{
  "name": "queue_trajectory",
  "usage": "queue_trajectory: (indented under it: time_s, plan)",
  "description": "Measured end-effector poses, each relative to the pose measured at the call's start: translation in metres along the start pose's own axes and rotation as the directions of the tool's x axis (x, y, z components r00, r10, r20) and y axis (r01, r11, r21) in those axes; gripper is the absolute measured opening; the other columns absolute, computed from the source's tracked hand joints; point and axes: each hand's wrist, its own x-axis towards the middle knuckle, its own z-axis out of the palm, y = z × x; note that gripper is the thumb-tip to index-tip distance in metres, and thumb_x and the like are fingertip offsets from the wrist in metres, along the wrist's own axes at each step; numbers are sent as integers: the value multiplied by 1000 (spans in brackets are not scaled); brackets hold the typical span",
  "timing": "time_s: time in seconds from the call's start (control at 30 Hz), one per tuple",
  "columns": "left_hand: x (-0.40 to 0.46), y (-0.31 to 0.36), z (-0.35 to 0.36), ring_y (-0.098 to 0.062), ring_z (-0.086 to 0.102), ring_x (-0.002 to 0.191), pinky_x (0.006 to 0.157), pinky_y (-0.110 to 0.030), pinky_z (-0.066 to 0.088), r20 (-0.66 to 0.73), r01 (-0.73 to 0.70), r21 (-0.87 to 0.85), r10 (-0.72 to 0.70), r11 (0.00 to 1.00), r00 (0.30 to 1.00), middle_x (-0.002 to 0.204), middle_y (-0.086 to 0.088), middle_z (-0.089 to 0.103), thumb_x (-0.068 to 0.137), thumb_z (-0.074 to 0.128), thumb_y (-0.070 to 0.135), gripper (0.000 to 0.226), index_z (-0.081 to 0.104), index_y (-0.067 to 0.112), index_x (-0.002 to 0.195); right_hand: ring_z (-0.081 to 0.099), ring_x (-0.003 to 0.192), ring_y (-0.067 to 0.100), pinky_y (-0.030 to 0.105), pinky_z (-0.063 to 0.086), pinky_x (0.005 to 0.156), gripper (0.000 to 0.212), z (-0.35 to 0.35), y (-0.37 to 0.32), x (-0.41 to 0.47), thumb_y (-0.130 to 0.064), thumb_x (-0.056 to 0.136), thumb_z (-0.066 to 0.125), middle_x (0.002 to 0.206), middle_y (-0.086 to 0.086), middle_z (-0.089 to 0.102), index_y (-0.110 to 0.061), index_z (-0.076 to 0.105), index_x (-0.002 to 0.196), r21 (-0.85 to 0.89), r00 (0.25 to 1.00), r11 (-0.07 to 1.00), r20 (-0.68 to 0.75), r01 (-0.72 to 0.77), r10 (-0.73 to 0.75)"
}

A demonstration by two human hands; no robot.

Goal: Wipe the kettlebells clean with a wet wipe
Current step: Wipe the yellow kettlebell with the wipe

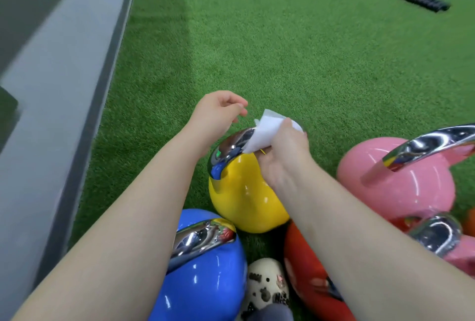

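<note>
The right hand (284, 151) is gripping a folded white wet wipe (267, 130) against the chrome handle (232, 146) of a glossy yellow kettlebell (244, 200) sitting on green artificial turf (282, 51), while the left hand (218, 115) is hovering loosely curled just beside it.

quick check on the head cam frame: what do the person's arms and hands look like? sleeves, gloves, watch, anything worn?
Both forearms are bare as far as the frame shows: no sleeves in view. The left hand and right hand are ungloved, with no rings, watch, wristband or markings visible. Nails look short and unpainted, though motion blur limits detail. Upper arms lie outside the frame, so short sleeves cannot be ruled out.
</note>
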Motion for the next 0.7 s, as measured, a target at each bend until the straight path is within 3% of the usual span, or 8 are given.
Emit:
queue_trajectory:
  time_s: [0.13, 0.2, 0.27, 0.33, 0.4, 0.47, 0.6, 0.7]
  plan:
    - [3, -4, -7, -7, 50, 66, 59, -14, 41, 29, 34, 63, -36, 997, 999, 73, 9, 61, 92, 49, 10, 20, 60, 21, 80, 50, 117, 18, 29, 39, 102, 46, -5, 37, -15, -42, 98, 34, 129, 3, 51, -11, 39, 131, -292, 976, 934, 126, 205, -175]
    - [4, -6, -9, -8, 49, 66, 58, -15, 39, 71, 53, 140, -63, 989, 995, 72, 8, 59, 92, 48, 10, 19, 61, 18, 82, 54, 93, 7, 6, 40, 78, 27, -11, 49, -23, -37, 98, 37, 103, -3, 56, -16, 45, 113, -408, 958, 873, 212, 267, -194]
    - [4, -8, -10, -8, 49, 66, 54, -10, 40, 89, 71, 159, -86, 985, 992, 75, 8, 60, 94, 45, 11, 18, 62, 16, 90, 45, 68, 1, 7, 38, 59, 18, -17, 60, -26, -34, 96, 45, 76, -7, 48, -17, 47, 88, -545, 929, 762, 306, 349, -206]
    - [4, -9, -11, -8, 51, 66, 56, -13, 42, 79, 81, 156, -94, 984, 992, 77, 9, 61, 95, 44, 14, 18, 61, 16, 92, 43, 66, 6, 15, 37, 70, 26, -22, 72, -22, -34, 92, 52, 66, -7, 45, -19, 45, 72, -631, 885, 626, 386, 458, -259]
    - [5, -10, -12, -7, 51, 67, 58, -17, 38, 57, 84, 153, -93, 985, 994, 77, 11, 61, 95, 43, 15, 20, 60, 20, 86, 53, 100, 17, 32, 30, 103, 24, -28, 80, -13, -36, 90, 55, 87, 1, 62, -17, 52, 77, -720, 833, 420, 465, 552, -299]
    - [6, -10, -12, -7, 52, 68, 58, -19, 36, 46, 84, 148, -92, 985, 995, 78, 12, 61, 96, 43, 16, 22, 58, 23, 81, 28, 138, 19, 34, 5, 117, 23, -35, 80, -4, -41, 90, 53, 122, 6, 60, -18, 56, 86, -806, 800, 125, 532, 579, -276]
    - [7, -12, -12, -6, 51, 69, 57, -20, 36, 45, 77, 158, -85, 984, 995, 79, 12, 61, 95, 43, 16, 24, 57, 25, 78, 3, 145, 19, 39, -4, 115, 35, -43, 73, 10, -47, 91, 47, 146, 2, 37, -19, 63, 106, -742, 730, -375, 652, 556, -206]
    - [9, -16, -12, -10, 53, 71, 63, -24, 43, 35, 84, 229, -95, 970, 995, 78, 10, 62, 94, 44, 14, 22, 60, 22, 82, 3, 144, 25, 42, -5, 115, 34, -46, 68, 14, -44, 91, 46, 150, 3, 29, -24, 62, 113, -651, 702, -552, 695, 521, -156]
